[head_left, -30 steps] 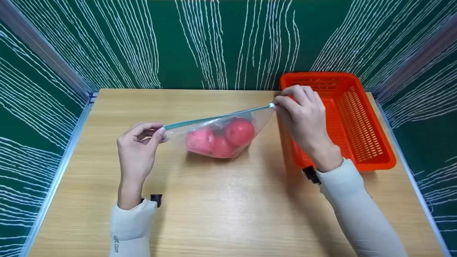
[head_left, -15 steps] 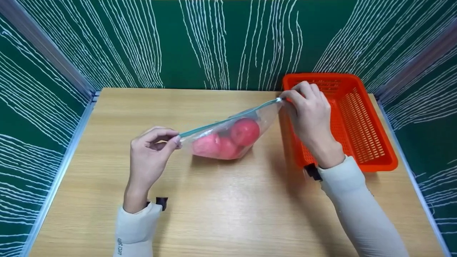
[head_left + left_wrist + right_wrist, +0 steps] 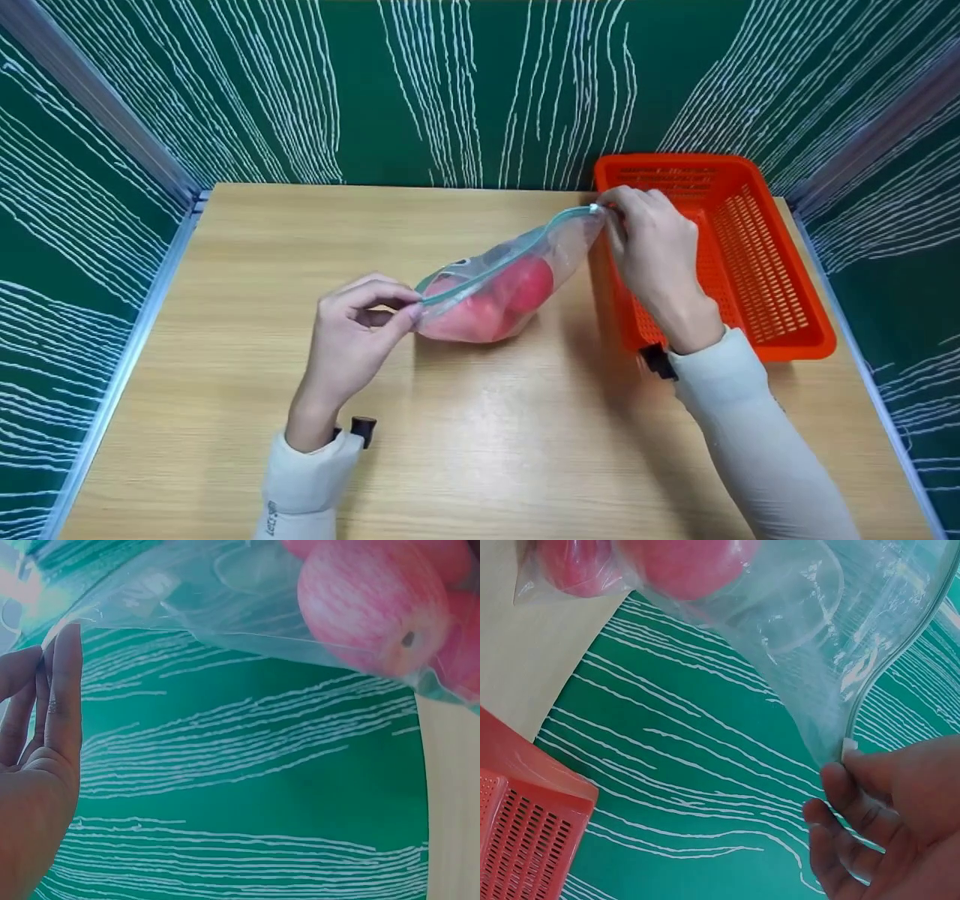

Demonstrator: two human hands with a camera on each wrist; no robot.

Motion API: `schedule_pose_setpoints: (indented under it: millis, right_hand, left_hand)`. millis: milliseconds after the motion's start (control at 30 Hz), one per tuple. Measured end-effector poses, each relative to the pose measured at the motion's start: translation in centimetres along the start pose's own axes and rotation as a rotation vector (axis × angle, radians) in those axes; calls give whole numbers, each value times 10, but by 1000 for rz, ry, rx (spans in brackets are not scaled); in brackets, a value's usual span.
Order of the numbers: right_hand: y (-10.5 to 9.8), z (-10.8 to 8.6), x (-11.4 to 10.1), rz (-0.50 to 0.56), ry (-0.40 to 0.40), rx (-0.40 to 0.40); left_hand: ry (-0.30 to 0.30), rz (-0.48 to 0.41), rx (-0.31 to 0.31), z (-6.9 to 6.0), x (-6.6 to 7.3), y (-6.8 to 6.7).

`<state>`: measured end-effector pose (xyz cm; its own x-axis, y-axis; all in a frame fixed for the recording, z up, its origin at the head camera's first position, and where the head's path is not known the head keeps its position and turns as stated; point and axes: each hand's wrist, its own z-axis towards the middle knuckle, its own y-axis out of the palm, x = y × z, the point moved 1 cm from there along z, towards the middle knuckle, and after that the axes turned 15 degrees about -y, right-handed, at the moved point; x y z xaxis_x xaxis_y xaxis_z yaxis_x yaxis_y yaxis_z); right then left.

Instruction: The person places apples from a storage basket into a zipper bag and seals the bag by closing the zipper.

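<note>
A clear zip bag (image 3: 574,236) with a teal zip strip and a white slider holds several red apples (image 3: 529,285). Its mouth bows apart toward the left end. My left hand (image 3: 352,337) pinches the left corner between thumb and fingers. At the upper right corner, beside the slider, my right hand (image 3: 660,247) pinches the bag. The left wrist view shows a pink-red apple (image 3: 371,604) through the film, near the bag's lower edge. In the right wrist view the slider (image 3: 849,748) sits at my thumb and fingertip.
An orange-red plastic basket (image 3: 814,330) with slotted walls stands at the right of the wooden table (image 3: 480,465), partly behind my right hand. Green panels (image 3: 517,90) with white wavy lines enclose the back and sides.
My left hand has moved right, bringing the bag's left corner closer to the right one. The zip strip has gone from straight to bowed, and the mouth has parted. My right hand shifted slightly right.
</note>
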<state>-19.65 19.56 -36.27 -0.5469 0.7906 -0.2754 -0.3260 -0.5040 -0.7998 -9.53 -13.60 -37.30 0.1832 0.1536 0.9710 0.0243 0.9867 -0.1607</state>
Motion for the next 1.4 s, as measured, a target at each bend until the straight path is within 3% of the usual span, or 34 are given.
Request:
schedule_pose_setpoints:
  millis: [300,500,700,867,1000,1067,1167,1267,1400]
  right_hand:
    - [-4,-4,-5,174,202,-112]
    - [0,-6,-14,235,245,-226]
    - [5,-6,-21,265,249,-302]
    - [5,-7,-23,285,262,-290]
    - [4,-8,-25,305,265,-272]
    - [3,-9,-26,311,266,-261]
    - [3,-12,-26,311,262,-239]
    - [4,-16,-25,308,261,-227]
    - [4,-21,-25,312,273,-223]
  left_hand:
    - [-18,-4,-58,-4,4,23]
    - [16,-10,-70,-6,4,37]
    - [8,32,-111,-11,5,51]
    - [5,49,-231,-14,3,57]
    - [-37,55,-347,-9,-2,50]
    - [-97,55,-329,-2,-9,43]
    - [-215,103,-232,20,-28,28]
    - [-343,215,-128,44,-59,15]
    - [-471,385,-80,65,-104,7]
